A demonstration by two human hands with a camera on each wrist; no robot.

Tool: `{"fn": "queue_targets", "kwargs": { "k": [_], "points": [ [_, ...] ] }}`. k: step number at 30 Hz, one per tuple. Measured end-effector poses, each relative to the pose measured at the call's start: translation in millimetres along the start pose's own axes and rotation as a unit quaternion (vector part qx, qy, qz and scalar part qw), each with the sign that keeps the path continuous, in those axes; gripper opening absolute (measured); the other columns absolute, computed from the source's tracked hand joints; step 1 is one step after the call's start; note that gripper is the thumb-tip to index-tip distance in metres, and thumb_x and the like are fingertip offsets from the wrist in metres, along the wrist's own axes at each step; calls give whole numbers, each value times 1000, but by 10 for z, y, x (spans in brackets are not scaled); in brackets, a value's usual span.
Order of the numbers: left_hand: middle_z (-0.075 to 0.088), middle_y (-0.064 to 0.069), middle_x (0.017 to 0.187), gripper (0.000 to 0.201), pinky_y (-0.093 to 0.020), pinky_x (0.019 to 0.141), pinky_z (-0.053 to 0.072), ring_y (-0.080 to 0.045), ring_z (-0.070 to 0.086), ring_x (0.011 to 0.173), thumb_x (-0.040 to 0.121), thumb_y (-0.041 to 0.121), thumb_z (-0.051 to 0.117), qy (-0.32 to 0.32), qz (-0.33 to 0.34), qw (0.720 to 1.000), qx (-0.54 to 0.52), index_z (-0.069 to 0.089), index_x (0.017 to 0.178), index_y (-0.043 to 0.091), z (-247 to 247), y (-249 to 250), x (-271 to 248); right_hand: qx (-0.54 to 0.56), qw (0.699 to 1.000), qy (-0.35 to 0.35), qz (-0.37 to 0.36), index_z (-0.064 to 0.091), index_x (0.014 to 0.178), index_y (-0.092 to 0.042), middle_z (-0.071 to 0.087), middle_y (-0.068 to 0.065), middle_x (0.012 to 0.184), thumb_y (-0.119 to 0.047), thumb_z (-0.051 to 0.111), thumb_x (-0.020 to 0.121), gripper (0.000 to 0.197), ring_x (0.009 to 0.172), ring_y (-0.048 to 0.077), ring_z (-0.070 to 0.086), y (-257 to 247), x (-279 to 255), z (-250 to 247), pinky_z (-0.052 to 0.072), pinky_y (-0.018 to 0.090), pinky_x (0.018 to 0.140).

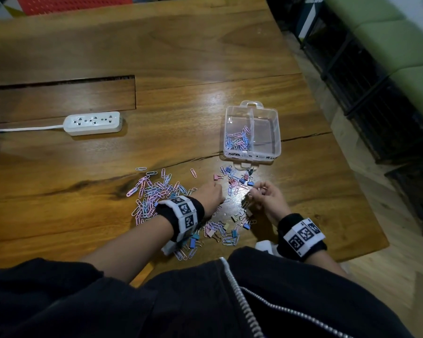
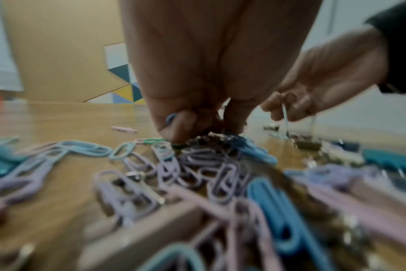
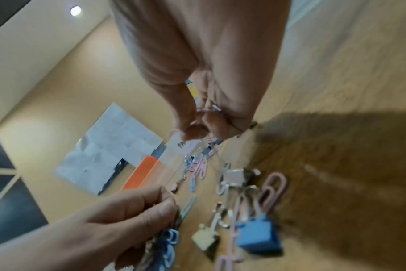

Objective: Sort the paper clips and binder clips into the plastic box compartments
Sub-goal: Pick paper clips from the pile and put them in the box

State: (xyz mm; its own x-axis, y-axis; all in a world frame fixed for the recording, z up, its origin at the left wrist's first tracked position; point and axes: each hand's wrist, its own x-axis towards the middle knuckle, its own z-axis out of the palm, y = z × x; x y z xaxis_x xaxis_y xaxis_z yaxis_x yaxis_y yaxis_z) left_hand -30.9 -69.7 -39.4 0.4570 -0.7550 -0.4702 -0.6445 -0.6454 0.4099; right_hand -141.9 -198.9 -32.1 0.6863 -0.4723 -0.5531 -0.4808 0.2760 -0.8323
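Observation:
A clear plastic box point(image 1: 274, 132) has two compartments; the left one holds pink and blue paper clips point(image 1: 238, 140), and I see nothing in the right one. Loose paper clips point(image 1: 152, 193) and small binder clips point(image 1: 242, 178) lie scattered in front of it. My left hand point(image 1: 216, 190) is down in the pile, its curled fingers pinching paper clips, one of them blue point(image 2: 172, 116). My right hand point(image 1: 255, 191) hovers just above the table beside it, gripping a few paper clips point(image 3: 209, 110). A blue binder clip point(image 3: 258, 236) and a beige one point(image 3: 205, 240) lie beneath the right hand.
A white power strip point(image 1: 93, 123) with its cable lies at the left of the wooden table point(image 1: 181, 57). A long slot point(image 1: 59, 81) cuts the tabletop behind it. The table's right edge point(image 1: 357, 181) is close to the box, with dark racks beyond.

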Motion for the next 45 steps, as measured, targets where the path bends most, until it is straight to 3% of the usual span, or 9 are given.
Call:
{"fn": "queue_targets", "kwargs": {
  "k": [3,6,8,15,32,35,40,43,45],
  "points": [
    [45,0,70,29,-17,51,37,-9,40,57,95,15,34,-27,-53,961,-270,45,69,15,-112,-78,-4,103,994,-17,25,54,85,-12,49,2,64,4,34,92,26,52,10,45,-86,2,1,35,20,51],
    [45,-5,63,27,-13,33,29,-8,38,37,88,5,30,-67,-94,802,-587,43,64,12,-200,-121,8,155,984,-54,64,53,82,-8,47,5,69,-2,29,93,28,59,13,44,-132,45,-16,37,20,55],
    [45,-4,62,26,-12,31,28,-7,37,36,87,6,29,-65,-107,763,-634,45,68,11,-246,-70,25,181,978,-63,85,52,77,-9,50,5,71,-12,31,94,27,59,12,46,-139,78,-31,41,17,51],
    [62,-2,115,35,-26,78,46,-19,57,99,85,32,60,31,7,998,-47,53,114,16,-224,251,255,-139,989,47,-9,47,60,-19,51,-4,59,-23,63,82,27,53,10,46,-86,221,17,40,24,53],
    [57,-8,99,26,-35,78,50,-23,57,89,96,27,35,-2,43,991,124,52,103,8,-75,107,106,-538,835,28,-109,57,96,-3,51,11,103,-20,51,90,19,95,23,51,-38,250,159,46,33,85],
    [42,2,70,26,-21,58,41,-9,41,59,96,19,31,-16,-13,981,-192,41,73,16,-133,-41,80,-458,882,23,-109,54,85,-8,48,5,95,-12,48,91,10,86,16,45,-36,203,119,39,25,77],
    [46,3,50,28,-10,33,27,-5,34,34,83,-1,23,-62,-34,750,-657,40,64,11,-339,-184,29,-88,996,10,-19,51,75,-20,52,0,75,1,43,90,26,68,14,49,-92,61,-23,41,25,63],
    [51,7,48,28,-9,31,29,-2,37,32,92,17,34,-38,-60,764,-641,48,68,14,-427,-103,119,111,992,-18,51,53,82,-8,48,4,71,2,36,91,22,59,13,44,-119,14,-125,38,19,49],
    [48,5,54,27,-11,29,30,0,37,27,94,23,45,3,-99,841,-531,47,68,16,-470,-3,203,162,984,-22,77,50,76,-8,46,5,69,-8,40,91,18,56,13,42,-110,25,-166,38,17,44]
  ]
}}
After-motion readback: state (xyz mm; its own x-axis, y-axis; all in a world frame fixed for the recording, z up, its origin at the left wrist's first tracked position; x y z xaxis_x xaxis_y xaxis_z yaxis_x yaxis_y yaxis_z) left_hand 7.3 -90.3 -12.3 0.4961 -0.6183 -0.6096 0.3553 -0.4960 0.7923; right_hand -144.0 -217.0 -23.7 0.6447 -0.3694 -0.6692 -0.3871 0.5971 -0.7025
